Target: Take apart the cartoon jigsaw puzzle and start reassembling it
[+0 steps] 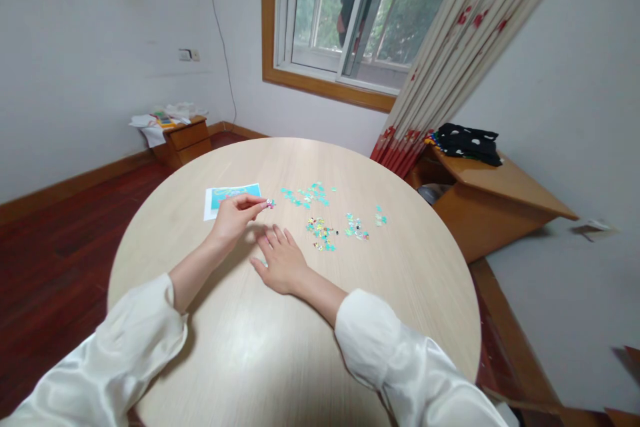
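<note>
My left hand [233,219] pinches a small jigsaw puzzle piece [271,203] between thumb and fingertips, just above the round table. The piece shows pink and white with some teal. Partly behind that hand lies a printed picture sheet [218,195], blue with a white border. My right hand [283,260] rests palm down on the tabletop with its fingers spread, holding nothing. Beyond it are loose puzzle pieces: a teal group [305,195], a yellow and multicoloured group [320,232], a pale group [356,227] and a small teal group [381,216].
The round pale wooden table [240,360] fills the middle. A low wooden cabinet [190,141] with papers stands behind left. At right is a wooden desk [480,203] with a dark patterned cloth [467,141] on it. A long curtain [450,53] hangs beside the window.
</note>
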`<state>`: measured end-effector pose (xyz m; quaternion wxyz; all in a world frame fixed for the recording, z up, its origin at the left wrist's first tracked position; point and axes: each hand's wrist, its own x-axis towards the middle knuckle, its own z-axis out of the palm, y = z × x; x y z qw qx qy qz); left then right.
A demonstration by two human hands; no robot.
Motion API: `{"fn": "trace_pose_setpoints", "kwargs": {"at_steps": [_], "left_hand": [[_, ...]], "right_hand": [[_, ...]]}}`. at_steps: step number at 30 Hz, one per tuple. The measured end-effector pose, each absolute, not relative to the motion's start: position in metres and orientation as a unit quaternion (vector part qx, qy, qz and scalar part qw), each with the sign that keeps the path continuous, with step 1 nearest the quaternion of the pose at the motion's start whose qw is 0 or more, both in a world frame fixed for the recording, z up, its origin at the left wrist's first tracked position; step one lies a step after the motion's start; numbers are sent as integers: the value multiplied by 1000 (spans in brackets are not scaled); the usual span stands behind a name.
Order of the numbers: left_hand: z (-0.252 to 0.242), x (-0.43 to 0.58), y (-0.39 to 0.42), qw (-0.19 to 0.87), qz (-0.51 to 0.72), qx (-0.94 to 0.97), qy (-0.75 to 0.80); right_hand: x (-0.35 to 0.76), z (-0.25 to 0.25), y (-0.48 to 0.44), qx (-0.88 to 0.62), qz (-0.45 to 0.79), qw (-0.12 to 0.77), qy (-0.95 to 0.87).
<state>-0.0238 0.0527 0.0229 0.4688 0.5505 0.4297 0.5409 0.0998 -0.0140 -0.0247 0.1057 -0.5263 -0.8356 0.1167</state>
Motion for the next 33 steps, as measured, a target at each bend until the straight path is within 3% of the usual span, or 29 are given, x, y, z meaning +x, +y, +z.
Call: {"fn": "trace_pose_setpoints", "kwargs": {"at_steps": [5,11,14,18,26,33], "left_hand": [[22,-25,46,464,539,548,440],[8,-33,1,491,454,587,457],[-7,-28,-28,524,357,627,453],[-19,-13,-46,485,303,697,432],[-26,0,-41,230,234,829,453],[-19,-8,-56,96,219,887,395]], "right_hand": [[98,-27,13,-522,119,157,-830],[131,-33,3,-496,137,397,-760],[162,-37,-12,-499,149,457,-721],[193,-40,-38,-494,184,440,-727],[202,-36,-75,-453,131,340,-814],[201,-37,-75,-434,92,329,-834]]}}
